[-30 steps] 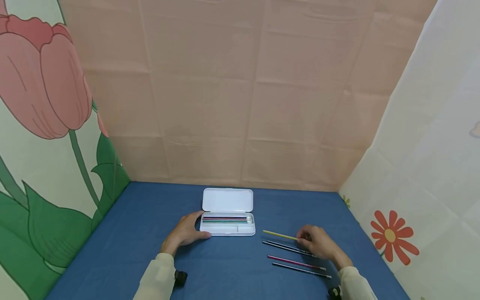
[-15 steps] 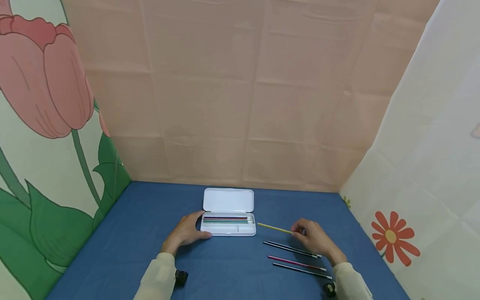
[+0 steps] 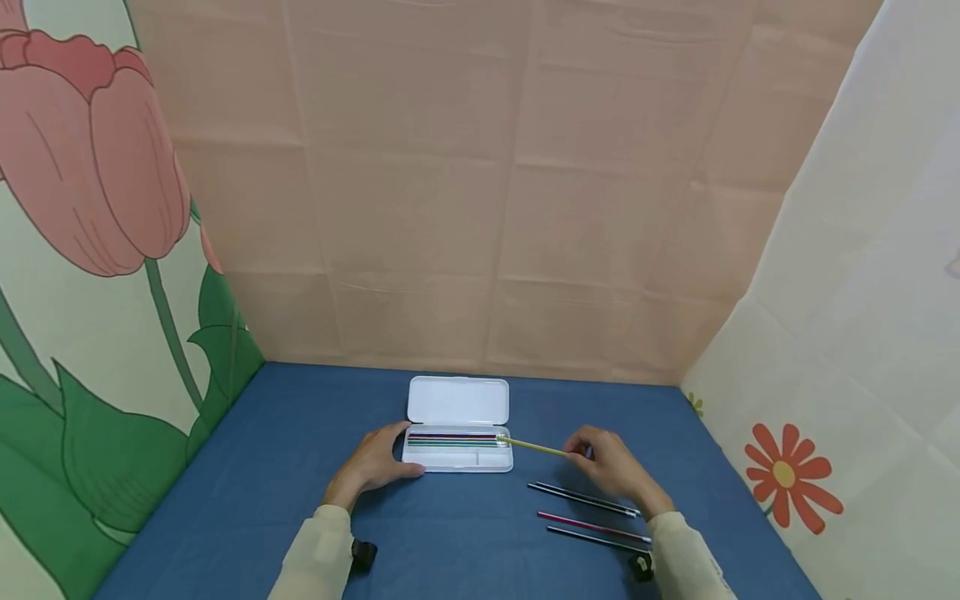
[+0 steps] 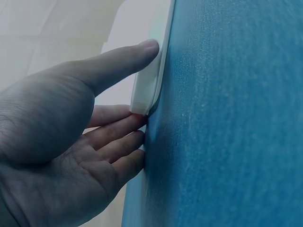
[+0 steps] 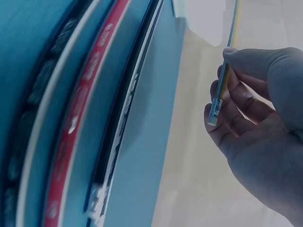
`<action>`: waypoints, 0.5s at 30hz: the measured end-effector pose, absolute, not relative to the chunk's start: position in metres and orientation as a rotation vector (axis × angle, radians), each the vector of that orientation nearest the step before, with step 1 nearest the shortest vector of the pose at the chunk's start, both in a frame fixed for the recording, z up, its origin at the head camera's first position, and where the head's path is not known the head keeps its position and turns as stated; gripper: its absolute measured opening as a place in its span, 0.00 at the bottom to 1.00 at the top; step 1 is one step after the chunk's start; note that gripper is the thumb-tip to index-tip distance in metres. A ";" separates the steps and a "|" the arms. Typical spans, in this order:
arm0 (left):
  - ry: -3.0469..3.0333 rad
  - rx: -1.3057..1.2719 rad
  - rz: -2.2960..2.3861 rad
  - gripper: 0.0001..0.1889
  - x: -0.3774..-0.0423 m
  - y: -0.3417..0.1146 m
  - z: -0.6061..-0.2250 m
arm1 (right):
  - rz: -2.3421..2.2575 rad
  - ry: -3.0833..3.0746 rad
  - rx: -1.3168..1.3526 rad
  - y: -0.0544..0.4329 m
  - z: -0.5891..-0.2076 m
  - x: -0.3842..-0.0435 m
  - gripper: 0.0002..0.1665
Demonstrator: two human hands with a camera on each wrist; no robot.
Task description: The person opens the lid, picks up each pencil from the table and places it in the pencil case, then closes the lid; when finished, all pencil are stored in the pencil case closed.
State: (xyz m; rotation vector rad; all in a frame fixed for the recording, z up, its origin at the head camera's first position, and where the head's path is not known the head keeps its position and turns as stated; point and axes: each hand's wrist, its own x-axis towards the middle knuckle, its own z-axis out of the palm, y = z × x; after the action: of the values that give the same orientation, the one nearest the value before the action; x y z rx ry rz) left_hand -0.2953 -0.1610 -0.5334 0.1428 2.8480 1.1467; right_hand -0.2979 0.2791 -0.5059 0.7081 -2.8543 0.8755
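A white pencil case [image 3: 457, 465] lies with its lid [image 3: 458, 400] raised at the back; several pencils [image 3: 452, 440] rest inside. My left hand [image 3: 372, 461] touches the case's left end, thumb at the front side. In the left wrist view the thumb and fingers [image 4: 120, 135] look fairly straight around the case's corner [image 4: 142, 97]. My right hand [image 3: 611, 464] pinches a yellow pencil [image 3: 536, 447] near its eraser end. The pencil's far tip is over the right end of the case; whether it touches the pencils there I cannot tell. The eraser [image 5: 214, 118] shows below the fingers.
On the blue tabletop [image 3: 450, 542], right of the case, lie two dark pencils [image 3: 581, 497] close together. Nearer are a red pencil [image 3: 588, 527] and another dark pencil [image 3: 596, 538]. A beige cloth wall [image 3: 480, 208] stands behind; printed cloths hang at both sides.
My right hand has moved left and slightly back with the yellow pencil, bringing its tip from beside the case to over its right end. The left hand stays at the case.
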 end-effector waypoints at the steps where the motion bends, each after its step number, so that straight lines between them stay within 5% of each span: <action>1: 2.846 0.141 1.149 0.51 -0.295 -0.161 -0.533 | 0.880 -2.855 0.706 0.277 -0.505 -0.299 0.03; 15: 2.833 0.142 1.179 0.51 -0.293 -0.161 -0.533 | 0.870 -2.880 0.704 0.241 -0.501 -0.316 0.04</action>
State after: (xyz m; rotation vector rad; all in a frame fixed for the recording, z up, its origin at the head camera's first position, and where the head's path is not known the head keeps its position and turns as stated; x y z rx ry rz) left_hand -0.2933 -0.1612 -0.5331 0.1416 2.8326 1.1785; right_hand -0.3161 0.2414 -0.5006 0.7041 -2.8801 0.8699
